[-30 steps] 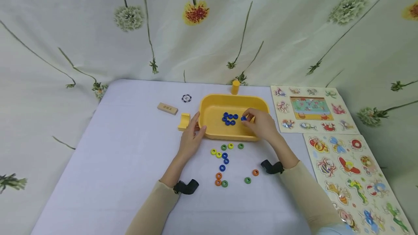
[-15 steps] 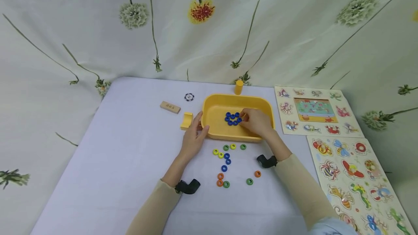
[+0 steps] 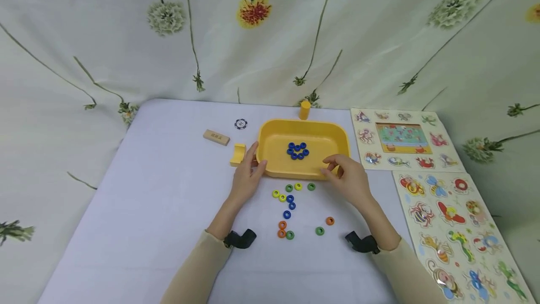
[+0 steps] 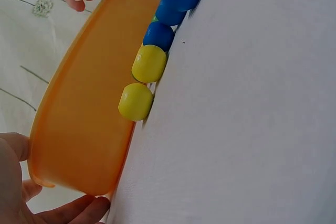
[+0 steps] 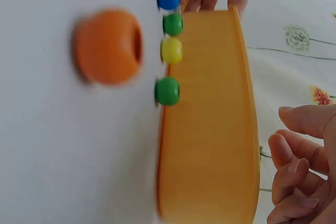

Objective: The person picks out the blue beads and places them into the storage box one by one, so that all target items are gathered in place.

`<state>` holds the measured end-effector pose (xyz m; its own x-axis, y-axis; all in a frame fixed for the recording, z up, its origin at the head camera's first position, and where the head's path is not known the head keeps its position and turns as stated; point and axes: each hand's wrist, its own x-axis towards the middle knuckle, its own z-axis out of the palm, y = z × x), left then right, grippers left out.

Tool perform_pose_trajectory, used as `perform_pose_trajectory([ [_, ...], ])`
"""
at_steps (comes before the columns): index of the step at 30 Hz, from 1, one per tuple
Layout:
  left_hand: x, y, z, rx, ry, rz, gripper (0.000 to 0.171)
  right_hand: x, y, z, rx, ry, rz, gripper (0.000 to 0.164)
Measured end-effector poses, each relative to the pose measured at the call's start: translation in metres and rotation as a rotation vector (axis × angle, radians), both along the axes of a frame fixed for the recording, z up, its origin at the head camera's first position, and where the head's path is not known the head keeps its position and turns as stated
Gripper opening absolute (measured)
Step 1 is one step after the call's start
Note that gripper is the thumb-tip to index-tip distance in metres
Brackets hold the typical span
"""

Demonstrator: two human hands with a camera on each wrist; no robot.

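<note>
My left hand (image 3: 244, 182) grips the left end of a yellow plastic tray (image 3: 326, 142). In the left wrist view its thumb is at the tray's rim and its fingers are by the base. Inside the tray, several blue beads (image 3: 305, 152) form a small heart-like ring. My right hand (image 3: 351, 181) hovers over the tray's front right edge, fingers loosely bent, nothing between them; the right wrist view shows thumb and forefinger apart. In front of the tray lie loose beads: yellow (image 3: 276, 193), blue (image 3: 287, 215), green (image 3: 319, 231) and orange (image 3: 330, 221).
Left of the tray are a yellow curved block (image 3: 238, 154), a wooden block (image 3: 216, 137) and a black-and-white chip (image 3: 241, 124). Behind it stands a yellow cylinder (image 3: 304, 110). Two picture boards, one with sea animals (image 3: 369, 123) and one with insects (image 3: 453, 243), lie at the right.
My right hand set a blue bead down at the right side of the ring, let it go and drew back toward the tray's front right edge. The left hand stayed on the tray.
</note>
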<state>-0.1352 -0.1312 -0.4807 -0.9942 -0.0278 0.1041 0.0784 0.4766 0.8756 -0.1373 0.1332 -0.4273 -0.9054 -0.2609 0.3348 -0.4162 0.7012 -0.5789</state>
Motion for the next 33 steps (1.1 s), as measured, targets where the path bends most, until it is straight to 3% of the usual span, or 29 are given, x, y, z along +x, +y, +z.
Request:
perform_pose_trajectory([
  [5, 0.0, -0.002, 0.001, -0.005, -0.002, -0.001, 0.057, 0.018, -0.008, -0.006, -0.059, 0.013, 0.094, 0.018],
  [11, 0.0, -0.002, 0.002, -0.001, -0.009, 0.009, 0.056, 0.029, -0.025, -0.012, -0.079, -0.016, 0.192, 0.018],
  [22, -0.001, 0.0, 0.002, 0.007, 0.002, -0.004, 0.056, 0.04, -0.039, -0.034, 0.055, -0.122, 0.211, 0.017],
  [29, -0.001, 0.001, 0.001, 0.0, 0.002, -0.004, 0.057, 0.044, -0.046, -0.052, 0.168, -0.136, 0.22, 0.017],
  [33, 0.0, 0.001, 0.002, 0.002, -0.005, 0.0, 0.057, 0.045, -0.048, -0.056, 0.178, -0.129, 0.211, 0.017],
])
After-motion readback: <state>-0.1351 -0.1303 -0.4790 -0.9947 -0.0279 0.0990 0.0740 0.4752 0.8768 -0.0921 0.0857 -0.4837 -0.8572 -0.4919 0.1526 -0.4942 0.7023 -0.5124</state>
